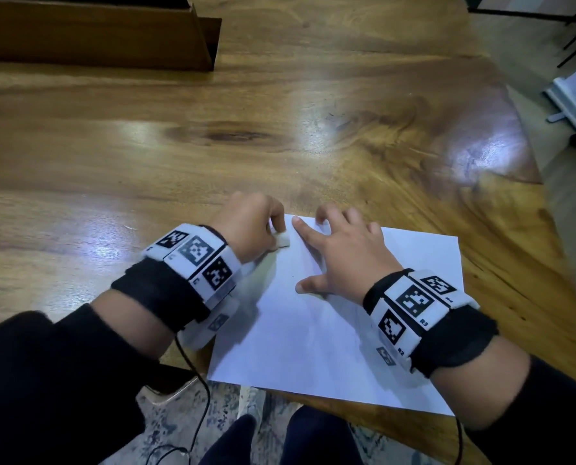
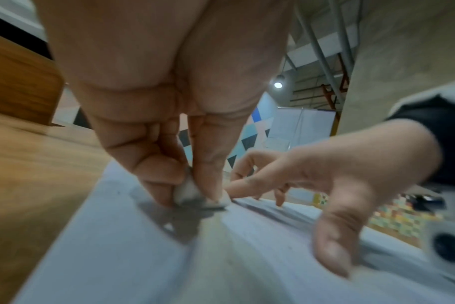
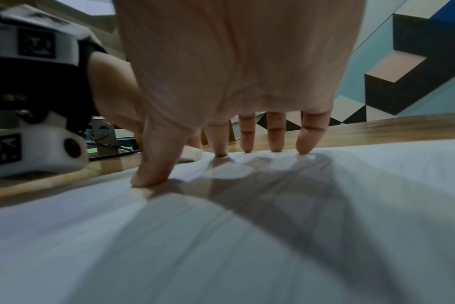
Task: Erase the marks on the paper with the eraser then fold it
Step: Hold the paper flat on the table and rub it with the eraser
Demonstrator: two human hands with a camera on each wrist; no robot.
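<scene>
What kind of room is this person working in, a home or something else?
Probably a large hall, studio or workshop rather than a home. The left wrist view shows a high ceiling with metal beams and a hanging lamp, and a wall of coloured geometric tiles stands behind the big wooden table.

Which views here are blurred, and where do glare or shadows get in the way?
Head view: mostly sharp, with white glare patches on the table; left hand slightly smeared. Left wrist view: paper streaked with motion blur, eraser soft, dark shadow beneath it. Right wrist view: right hand casts a broad shadow over the blurred sheet.
</scene>
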